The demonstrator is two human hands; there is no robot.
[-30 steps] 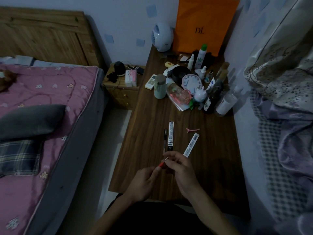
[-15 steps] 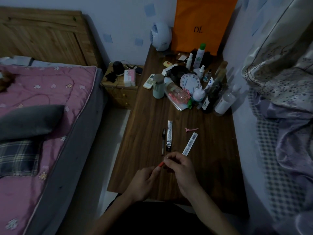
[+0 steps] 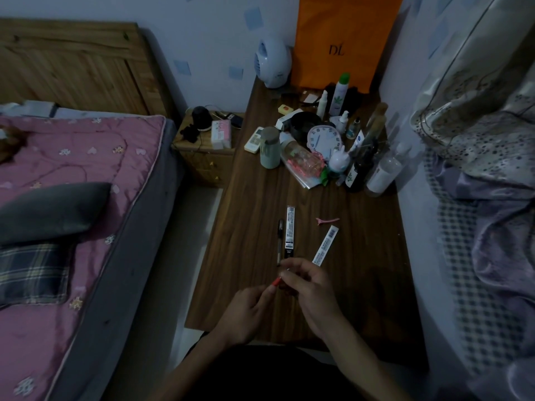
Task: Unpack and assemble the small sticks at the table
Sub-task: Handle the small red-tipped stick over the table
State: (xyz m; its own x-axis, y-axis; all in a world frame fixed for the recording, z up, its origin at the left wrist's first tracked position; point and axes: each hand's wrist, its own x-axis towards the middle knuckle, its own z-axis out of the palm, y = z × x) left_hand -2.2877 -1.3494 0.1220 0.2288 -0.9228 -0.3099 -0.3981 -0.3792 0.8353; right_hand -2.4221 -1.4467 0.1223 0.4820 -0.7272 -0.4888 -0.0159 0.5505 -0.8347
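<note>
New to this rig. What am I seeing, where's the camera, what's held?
No machine: one head-worn camera looks down at a person's bare hands. On the dark wooden table lie a slim black pen, a long black-and-white packet, a long white packet and a pink hair clip; bottles and a white round clock crowd the far end. The right hand curls its grip round a thin stick with a red end; the left hand has fingertips at that red end, pinch unclear.
</note>
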